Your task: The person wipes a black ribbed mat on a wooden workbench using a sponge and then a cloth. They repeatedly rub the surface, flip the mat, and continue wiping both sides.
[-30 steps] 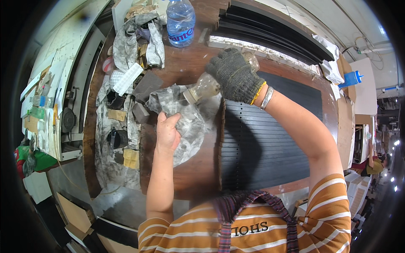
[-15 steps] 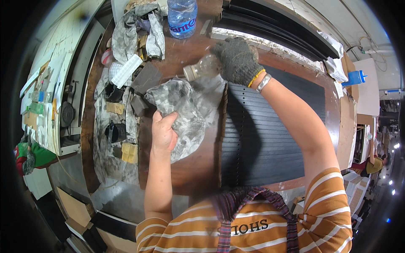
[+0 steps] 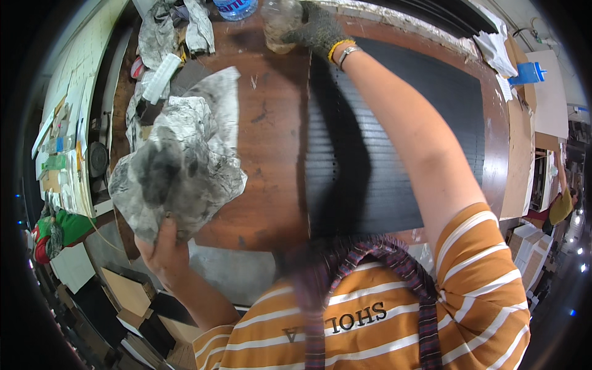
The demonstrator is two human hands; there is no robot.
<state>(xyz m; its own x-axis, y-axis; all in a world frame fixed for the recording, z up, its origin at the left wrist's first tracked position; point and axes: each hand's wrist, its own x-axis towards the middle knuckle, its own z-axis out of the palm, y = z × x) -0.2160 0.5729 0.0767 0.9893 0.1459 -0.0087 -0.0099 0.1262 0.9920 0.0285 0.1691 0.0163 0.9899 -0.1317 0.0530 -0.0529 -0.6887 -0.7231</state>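
My bare left hand (image 3: 163,250) pinches the lower edge of a white rag (image 3: 200,157) stained grey and black, which hangs spread over the left of the table. At the far side, my right hand (image 3: 317,32), in a dark grey knitted glove with a yellow cuff, is closed on the side of a clear plastic bottle (image 3: 280,24). The bottle looks upright on the tabletop, with some liquid low inside. Under my right forearm lies a black ridged panel (image 3: 419,142) with a row of small holes; my arm's shadow falls across it.
The brown wooden table (image 3: 271,154) has scuffs. A large blue-tinted water bottle (image 3: 235,7) stands at the back, near more stained rags (image 3: 157,37) and a white roll (image 3: 161,78). Black strips (image 3: 425,21) lie at the far right. A blue container (image 3: 527,73) sits beyond the right edge.
The rag has moved left and toward me in my left hand and spread out. My right hand has taken the bottle back and left, from tilted over the rag to upright.
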